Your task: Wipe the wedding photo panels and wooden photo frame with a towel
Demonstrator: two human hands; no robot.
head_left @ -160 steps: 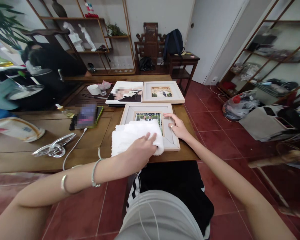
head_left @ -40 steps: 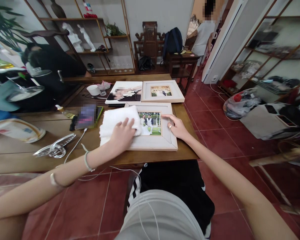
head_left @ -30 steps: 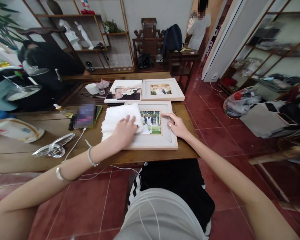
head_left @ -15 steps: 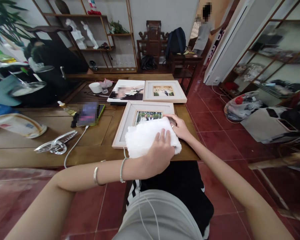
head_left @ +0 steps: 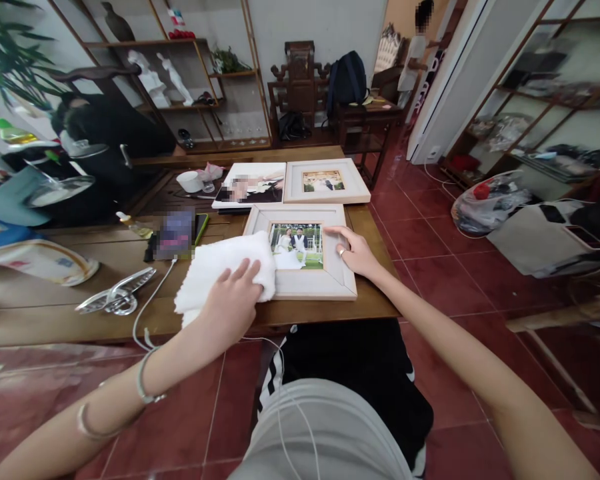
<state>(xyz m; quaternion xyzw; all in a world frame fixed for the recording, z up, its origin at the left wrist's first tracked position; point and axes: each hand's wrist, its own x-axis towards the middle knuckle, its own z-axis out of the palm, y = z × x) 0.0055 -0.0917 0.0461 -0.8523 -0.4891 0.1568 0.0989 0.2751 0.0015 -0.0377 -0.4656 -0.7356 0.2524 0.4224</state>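
Observation:
A picture frame (head_left: 325, 284) with a pale wide border and a couple's wedding photo lies flat on the wooden table. My left hand (head_left: 234, 297) presses on a folded white cloth (head_left: 195, 267), its fingers bent over the top. The cloth covers the frame's left side and hangs past it onto the table. At the frame's right edge, my right hand (head_left: 356, 252) grips the border, forefinger laid on top near the photo. Its other fingers are partly hidden.
Behind lie a second framed photo (head_left: 330, 199) and a photo panel (head_left: 250, 185). To the left are a phone (head_left: 175, 233) on a white cable, a clear hair clip (head_left: 117, 293), a dropper bottle (head_left: 133, 225) and a detergent pouch (head_left: 35, 257). A person (head_left: 414, 57) stands by the doorway.
My left hand has slid the white cloth leftward across the frame, uncovering the photo and the border's lower right. My right hand stays at the right edge.

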